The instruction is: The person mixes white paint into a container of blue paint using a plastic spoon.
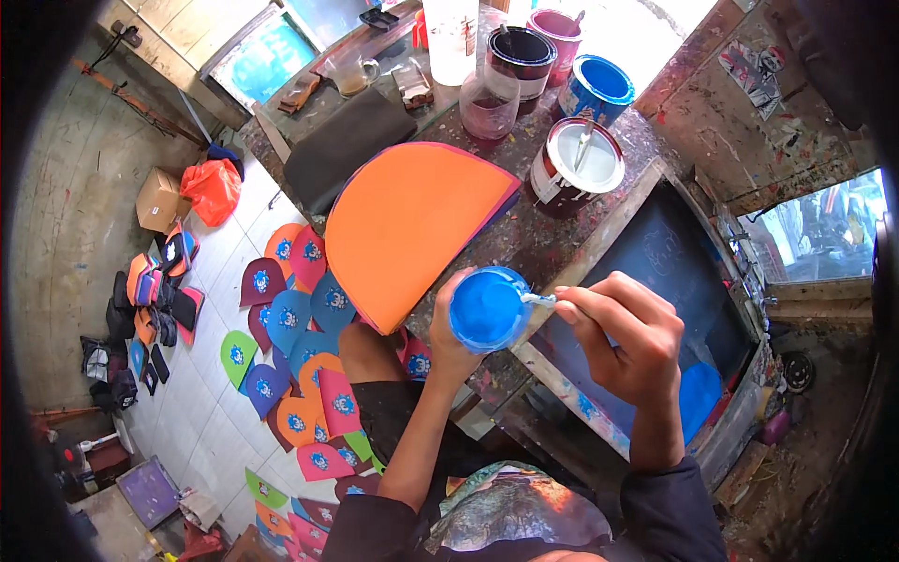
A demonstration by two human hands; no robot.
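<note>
In front of me my left hand (444, 328) is wrapped round a clear cup (504, 272) that contains bright blue paint (487, 307). My right hand (629, 339) pinches a thin stick (537, 299) with a pale, paint-smeared end, which reaches the cup's right rim. Below the right hand lies a wooden-framed printing screen (592, 245) with a dark mesh and a blue patch (700, 398) in its lower corner. Left of the cup, a stack of rounded sheets, orange (421, 225) on top, rests on the paint-stained table (501, 245).
Along the table's far side stand a white-lidded paint can (582, 159), a blue can (597, 86), a dark can (521, 58) and a pink can (556, 33). Many printed coloured pieces (288, 318) cover the floor tiles at left, near a red bag (212, 190) and a carton (161, 199).
</note>
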